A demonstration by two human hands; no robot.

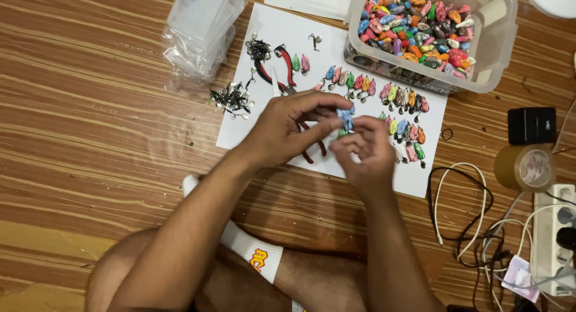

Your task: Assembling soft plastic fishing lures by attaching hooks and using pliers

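Note:
My left hand [287, 127] and my right hand [363, 151] meet over a white paper sheet [264, 114] on the wooden floor. Between their fingertips they pinch a small blue lure body [344, 118]. Rows of painted lures [401, 111] lie on the sheet just beyond my right hand. Red-handled pliers [285, 65] lie on the sheet past my left hand, partly hidden under it. Two piles of dark metal hooks [233, 99] sit at the sheet's left edge.
A clear plastic tub [498, 48] full of coloured lure bodies stands at the back right. A stack of clear bags [201, 27] lies at the back left. A tape roll [525, 167], a black box [531, 125], cables [474, 216] and a power strip [552, 228] are on the right.

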